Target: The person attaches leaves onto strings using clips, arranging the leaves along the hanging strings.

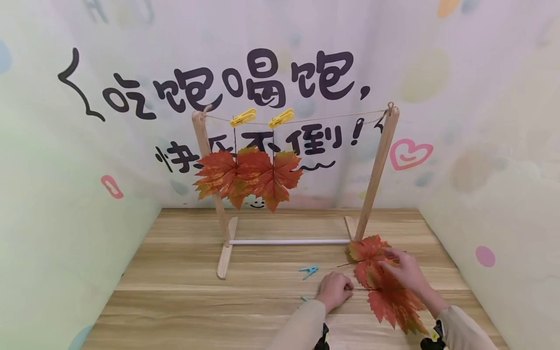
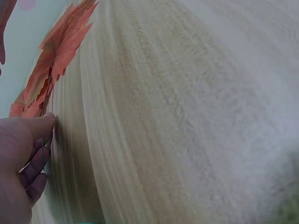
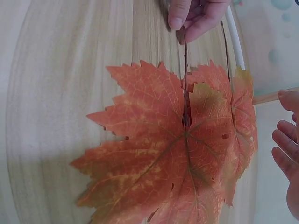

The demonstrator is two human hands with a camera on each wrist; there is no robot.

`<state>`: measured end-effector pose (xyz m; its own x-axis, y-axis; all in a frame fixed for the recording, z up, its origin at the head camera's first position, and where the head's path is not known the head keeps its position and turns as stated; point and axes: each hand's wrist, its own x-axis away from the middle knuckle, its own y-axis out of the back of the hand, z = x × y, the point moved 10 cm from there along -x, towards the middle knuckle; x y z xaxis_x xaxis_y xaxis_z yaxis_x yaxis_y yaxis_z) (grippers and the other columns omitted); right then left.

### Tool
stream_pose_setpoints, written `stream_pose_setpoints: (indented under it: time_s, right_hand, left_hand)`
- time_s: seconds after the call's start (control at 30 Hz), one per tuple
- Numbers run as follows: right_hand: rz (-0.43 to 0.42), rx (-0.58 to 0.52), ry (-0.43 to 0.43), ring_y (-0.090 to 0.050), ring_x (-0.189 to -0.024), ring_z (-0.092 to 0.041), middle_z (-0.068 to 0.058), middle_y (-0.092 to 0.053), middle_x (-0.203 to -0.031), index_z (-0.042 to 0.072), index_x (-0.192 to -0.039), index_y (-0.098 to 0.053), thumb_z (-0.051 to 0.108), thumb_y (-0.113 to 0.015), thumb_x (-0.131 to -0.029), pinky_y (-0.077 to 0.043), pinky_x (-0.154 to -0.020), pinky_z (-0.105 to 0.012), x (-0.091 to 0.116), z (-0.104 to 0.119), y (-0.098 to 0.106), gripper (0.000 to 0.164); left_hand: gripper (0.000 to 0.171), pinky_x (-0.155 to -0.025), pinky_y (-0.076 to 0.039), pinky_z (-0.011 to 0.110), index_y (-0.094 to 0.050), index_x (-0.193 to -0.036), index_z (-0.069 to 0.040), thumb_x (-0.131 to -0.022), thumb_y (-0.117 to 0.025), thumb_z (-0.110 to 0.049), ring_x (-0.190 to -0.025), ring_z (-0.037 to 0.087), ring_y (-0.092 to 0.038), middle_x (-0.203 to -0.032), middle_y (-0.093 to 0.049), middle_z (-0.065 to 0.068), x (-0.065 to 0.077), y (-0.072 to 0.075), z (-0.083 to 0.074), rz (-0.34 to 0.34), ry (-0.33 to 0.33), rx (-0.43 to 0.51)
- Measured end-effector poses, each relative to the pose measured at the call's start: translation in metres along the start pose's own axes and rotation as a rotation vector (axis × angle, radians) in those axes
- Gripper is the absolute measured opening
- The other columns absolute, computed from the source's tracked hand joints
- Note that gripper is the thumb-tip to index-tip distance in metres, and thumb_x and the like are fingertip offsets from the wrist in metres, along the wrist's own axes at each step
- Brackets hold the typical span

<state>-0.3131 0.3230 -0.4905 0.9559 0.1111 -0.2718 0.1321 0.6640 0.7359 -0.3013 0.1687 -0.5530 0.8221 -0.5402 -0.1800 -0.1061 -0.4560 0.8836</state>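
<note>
My left hand point(image 1: 334, 290) pinches the thin dark stem point(image 3: 186, 70) of an artificial red-orange maple leaf point(image 1: 393, 304) between thumb and fingertips, low over the table. Behind that leaf lies a second maple leaf point(image 1: 364, 249), partly overlapped by it, its stem pointing left. Above the leaves is my right hand point(image 1: 409, 274), fingers spread and loosely bent. In the right wrist view the right hand point(image 3: 287, 144) appears beside the leaves with nothing in its grasp. A blue clothespin point(image 1: 309, 271) lies near the left hand; another blue clothespin point(image 1: 304, 298) is mostly hidden by the left arm.
A wooden stand point(image 1: 376, 175) with a white crossbar point(image 1: 288, 241) rises at the back of the table point(image 1: 175, 291). From its string point(image 1: 337, 116), two yellow clothespins point(image 1: 281, 117) hold two maple leaves point(image 1: 273, 180) by their stems, towards the left post. Printed walls enclose the table.
</note>
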Motion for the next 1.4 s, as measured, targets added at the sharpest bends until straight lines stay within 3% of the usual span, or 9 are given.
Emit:
stream_pose_setpoints:
  time_s: [0.17, 0.33, 0.67, 0.83, 1.0, 1.23, 1.4]
  right_hand:
    - [-0.018, 0.006, 0.017, -0.06, -0.089, -0.038, -0.024, -0.063, -0.102, -0.007, -0.111, -0.058, 0.01, -0.067, -0.082, -0.05, -0.073, -0.049, 0.001, 0.003, 0.0, 0.036]
    - [-0.038, 0.015, 0.033, -0.061, -0.087, -0.037, -0.023, -0.063, -0.099, -0.007, -0.109, -0.06, 0.009, -0.068, -0.08, -0.05, -0.072, -0.049, 0.001, 0.004, 0.001, 0.034]
    - [-0.031, -0.005, 0.06, -0.06, -0.088, -0.038, -0.024, -0.063, -0.101, -0.008, -0.111, -0.058, 0.006, -0.066, -0.082, -0.051, -0.071, -0.047, 0.0, 0.007, 0.003, 0.033]
    - [-0.038, 0.008, 0.078, -0.062, -0.084, -0.035, -0.023, -0.064, -0.099, -0.008, -0.11, -0.058, 0.005, -0.067, -0.081, -0.051, -0.069, -0.047, -0.001, 0.006, 0.003, 0.033]
    - [-0.061, 0.026, 0.097, -0.062, -0.082, -0.033, -0.022, -0.065, -0.095, -0.009, -0.107, -0.059, 0.003, -0.068, -0.079, -0.051, -0.068, -0.046, -0.005, 0.011, 0.007, 0.033]
    - [-0.08, 0.03, 0.116, -0.061, -0.082, -0.034, -0.022, -0.064, -0.093, -0.01, -0.107, -0.058, 0.001, -0.069, -0.077, -0.051, -0.069, -0.044, -0.013, 0.017, 0.011, 0.033]
    - [-0.105, 0.029, 0.17, -0.06, -0.08, -0.034, -0.023, -0.064, -0.093, -0.011, -0.105, -0.059, -0.003, -0.069, -0.076, -0.05, -0.069, -0.045, -0.02, 0.027, 0.017, 0.033]
  left_hand:
    - [0.004, -0.057, -0.035, 0.01, -0.072, -0.076, -0.023, -0.076, -0.072, -0.02, -0.067, -0.002, -0.052, -0.069, -0.062, -0.016, 0.002, 0.004, 0.0, -0.042, 0.004, 0.025]
    - [0.005, -0.054, -0.033, 0.008, -0.071, -0.072, -0.02, -0.077, -0.07, -0.018, -0.061, -0.005, -0.049, -0.065, -0.061, -0.016, 0.002, 0.007, 0.003, -0.069, 0.019, 0.117]
    - [0.005, -0.056, -0.041, 0.01, -0.072, -0.072, -0.013, -0.076, -0.073, -0.016, -0.057, -0.006, -0.049, -0.065, -0.064, -0.01, -0.001, 0.021, 0.018, -0.035, 0.134, 0.495]
    - [0.006, -0.056, -0.045, 0.013, -0.072, -0.076, -0.007, -0.075, -0.074, -0.013, -0.058, -0.003, -0.054, -0.069, -0.067, -0.003, -0.005, 0.032, 0.022, -0.068, 0.197, 0.713]
    - [0.008, -0.057, -0.048, 0.015, -0.072, -0.082, -0.004, -0.076, -0.072, -0.01, -0.061, -0.001, -0.057, -0.074, -0.069, 0.001, -0.009, 0.04, 0.023, -0.089, 0.215, 0.878]
    - [0.009, -0.057, -0.047, 0.014, -0.07, -0.082, 0.001, -0.076, -0.072, -0.005, -0.062, 0.0, -0.058, -0.076, -0.069, 0.007, -0.013, 0.062, 0.019, -0.181, 0.172, 0.905]
    - [0.007, -0.059, -0.048, 0.015, -0.07, -0.081, -0.001, -0.077, -0.071, -0.007, -0.064, 0.001, -0.058, -0.075, -0.068, 0.006, -0.012, 0.078, 0.011, -0.209, 0.16, 0.914]
